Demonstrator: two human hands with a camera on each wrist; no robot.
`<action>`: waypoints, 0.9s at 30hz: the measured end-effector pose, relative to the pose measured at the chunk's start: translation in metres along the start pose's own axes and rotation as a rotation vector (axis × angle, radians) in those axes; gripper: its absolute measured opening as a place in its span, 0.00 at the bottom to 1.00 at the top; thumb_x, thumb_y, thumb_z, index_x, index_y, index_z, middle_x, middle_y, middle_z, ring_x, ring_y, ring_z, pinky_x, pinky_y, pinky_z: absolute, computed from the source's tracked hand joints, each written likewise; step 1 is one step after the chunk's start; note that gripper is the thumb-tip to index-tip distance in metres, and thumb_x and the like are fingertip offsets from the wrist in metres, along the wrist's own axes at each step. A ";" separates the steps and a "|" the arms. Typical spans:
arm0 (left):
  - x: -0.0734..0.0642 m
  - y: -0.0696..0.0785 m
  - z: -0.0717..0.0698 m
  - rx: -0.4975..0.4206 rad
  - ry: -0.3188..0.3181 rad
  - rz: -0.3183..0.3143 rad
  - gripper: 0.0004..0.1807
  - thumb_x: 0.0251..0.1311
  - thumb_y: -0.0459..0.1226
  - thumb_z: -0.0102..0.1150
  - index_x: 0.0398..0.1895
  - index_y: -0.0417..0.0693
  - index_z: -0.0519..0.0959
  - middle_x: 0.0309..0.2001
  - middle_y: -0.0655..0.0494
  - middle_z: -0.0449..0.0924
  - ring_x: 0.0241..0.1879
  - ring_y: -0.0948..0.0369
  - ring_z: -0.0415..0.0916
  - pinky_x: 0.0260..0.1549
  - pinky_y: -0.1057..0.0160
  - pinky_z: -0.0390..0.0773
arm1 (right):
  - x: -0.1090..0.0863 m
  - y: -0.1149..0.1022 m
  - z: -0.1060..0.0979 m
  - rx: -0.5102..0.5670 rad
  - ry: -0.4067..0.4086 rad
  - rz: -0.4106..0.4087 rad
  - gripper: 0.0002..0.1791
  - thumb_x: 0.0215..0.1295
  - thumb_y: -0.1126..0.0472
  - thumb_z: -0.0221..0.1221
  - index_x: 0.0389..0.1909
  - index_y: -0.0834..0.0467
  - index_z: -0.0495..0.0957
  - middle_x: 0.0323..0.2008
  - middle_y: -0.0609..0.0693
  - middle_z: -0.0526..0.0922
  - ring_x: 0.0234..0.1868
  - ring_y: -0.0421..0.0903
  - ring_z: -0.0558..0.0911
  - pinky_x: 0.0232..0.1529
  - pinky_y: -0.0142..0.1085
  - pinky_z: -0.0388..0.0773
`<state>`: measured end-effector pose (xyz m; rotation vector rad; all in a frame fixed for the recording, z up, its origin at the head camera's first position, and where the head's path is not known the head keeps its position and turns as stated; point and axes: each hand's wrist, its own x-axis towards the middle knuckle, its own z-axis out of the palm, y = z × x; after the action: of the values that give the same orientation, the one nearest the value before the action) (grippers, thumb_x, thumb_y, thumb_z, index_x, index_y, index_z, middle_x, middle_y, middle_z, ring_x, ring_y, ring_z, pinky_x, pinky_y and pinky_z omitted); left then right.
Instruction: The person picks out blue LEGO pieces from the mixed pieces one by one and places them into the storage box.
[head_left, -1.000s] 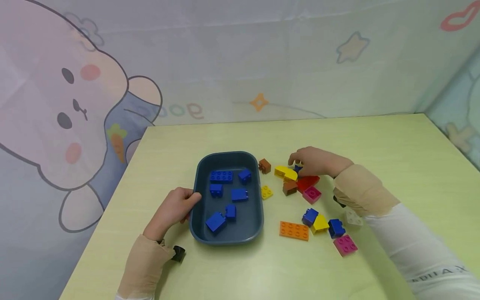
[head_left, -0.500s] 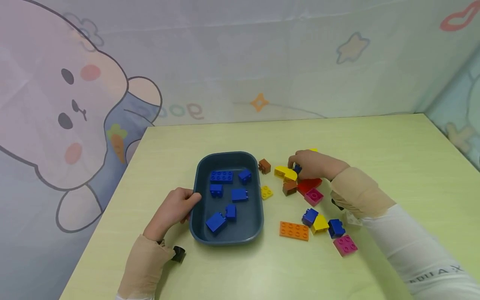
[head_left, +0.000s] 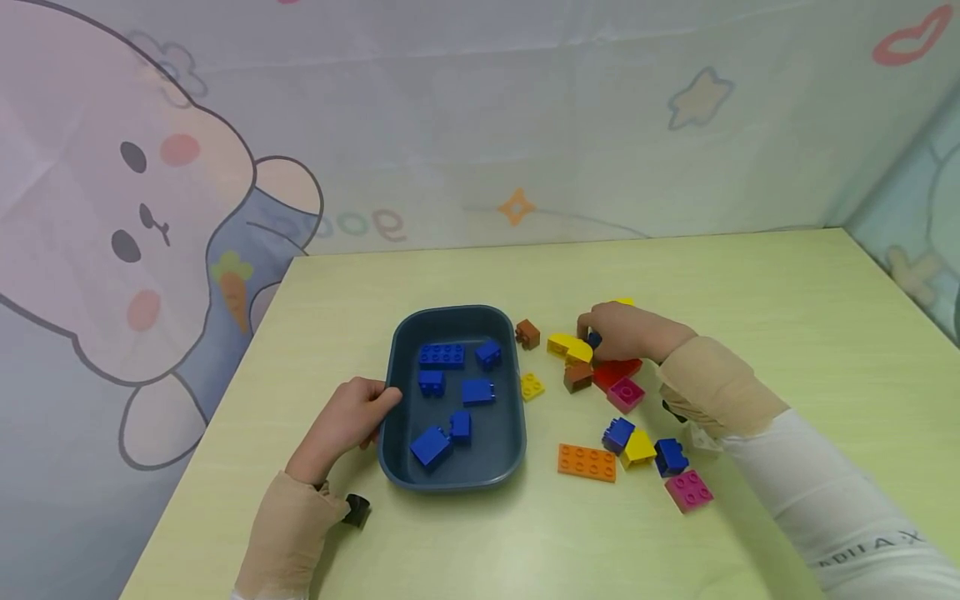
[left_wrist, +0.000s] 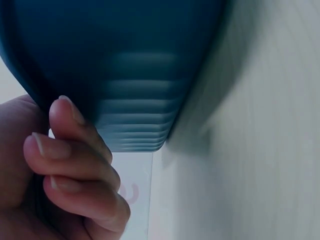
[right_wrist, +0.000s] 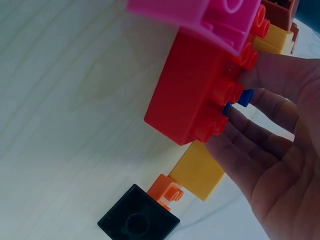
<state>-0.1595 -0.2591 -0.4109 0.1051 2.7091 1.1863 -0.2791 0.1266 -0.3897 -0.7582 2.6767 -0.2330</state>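
My left hand (head_left: 356,410) grips the left rim of a dark blue-grey tray (head_left: 385,462), thumb over the edge; in the left wrist view the curled fingers (left_wrist: 75,155) lie against its outer side. Several blue bricks, such as a studded long one (head_left: 442,356), lie inside the tray. Right of it, my right hand (head_left: 628,331) is down in a loose pile of bricks, fingers around a blue brick (head_left: 594,340). That blue brick is mostly hidden. In the right wrist view a red brick (right_wrist: 182,95) stands in front of the fingers, with a pink brick (right_wrist: 200,17) close by.
Yellow bricks (head_left: 570,346) and brown bricks (head_left: 578,377) lie left of the right hand. Nearer are an orange plate-like brick (head_left: 587,462), two blue bricks (head_left: 671,457), a yellow one (head_left: 637,450) and a pink one (head_left: 688,492). A printed cloth (head_left: 450,125) hangs behind the table.
My right hand has lowered slightly toward me into the pile, uncovering a yellow brick behind it. The red and pink bricks have shifted a little right. The left hand stays on the tray.
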 end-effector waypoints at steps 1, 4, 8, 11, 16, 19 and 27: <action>0.000 0.000 0.000 -0.001 0.000 0.000 0.21 0.68 0.42 0.49 0.15 0.44 0.72 0.11 0.52 0.72 0.09 0.56 0.66 0.14 0.60 0.70 | 0.000 0.000 0.000 0.003 0.002 0.002 0.17 0.63 0.63 0.66 0.52 0.62 0.80 0.44 0.55 0.80 0.42 0.51 0.78 0.51 0.47 0.80; 0.000 0.000 0.000 -0.008 -0.002 -0.002 0.21 0.68 0.42 0.49 0.15 0.45 0.72 0.11 0.52 0.72 0.09 0.56 0.66 0.14 0.59 0.70 | -0.002 0.001 -0.001 0.017 0.014 0.006 0.17 0.63 0.63 0.67 0.51 0.62 0.80 0.45 0.56 0.79 0.43 0.52 0.78 0.50 0.47 0.81; 0.000 0.001 0.000 -0.015 -0.006 -0.003 0.21 0.69 0.41 0.49 0.15 0.45 0.72 0.11 0.52 0.72 0.09 0.57 0.66 0.14 0.60 0.70 | -0.004 0.003 -0.003 0.042 0.039 0.006 0.17 0.61 0.62 0.69 0.50 0.61 0.81 0.44 0.56 0.78 0.42 0.52 0.78 0.48 0.46 0.82; -0.001 0.001 0.000 -0.013 -0.005 0.001 0.21 0.68 0.41 0.49 0.15 0.45 0.71 0.11 0.52 0.71 0.09 0.57 0.66 0.14 0.60 0.70 | -0.006 0.003 -0.007 0.051 0.060 -0.003 0.18 0.59 0.62 0.70 0.50 0.62 0.81 0.43 0.55 0.78 0.40 0.51 0.78 0.46 0.44 0.82; -0.002 0.002 0.000 -0.014 -0.001 0.008 0.21 0.68 0.40 0.49 0.14 0.45 0.71 0.11 0.52 0.71 0.09 0.57 0.66 0.14 0.59 0.70 | -0.008 0.001 -0.014 0.005 0.114 -0.038 0.15 0.60 0.68 0.65 0.48 0.64 0.81 0.41 0.56 0.79 0.40 0.52 0.78 0.49 0.47 0.81; -0.002 0.002 0.000 -0.016 0.000 0.007 0.21 0.68 0.40 0.49 0.14 0.45 0.71 0.11 0.52 0.71 0.09 0.57 0.66 0.14 0.59 0.70 | -0.009 0.001 -0.017 -0.018 0.139 -0.051 0.14 0.59 0.69 0.63 0.47 0.65 0.81 0.41 0.57 0.79 0.41 0.54 0.78 0.50 0.49 0.80; -0.002 0.002 0.001 -0.012 0.001 0.007 0.21 0.68 0.40 0.49 0.15 0.44 0.72 0.11 0.53 0.71 0.09 0.57 0.66 0.15 0.60 0.69 | -0.012 -0.007 -0.024 -0.018 0.178 -0.080 0.15 0.59 0.69 0.65 0.48 0.65 0.81 0.43 0.58 0.79 0.43 0.56 0.79 0.50 0.51 0.81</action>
<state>-0.1575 -0.2570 -0.4095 0.1127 2.7043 1.2044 -0.2755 0.1284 -0.3621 -0.8905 2.8212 -0.3106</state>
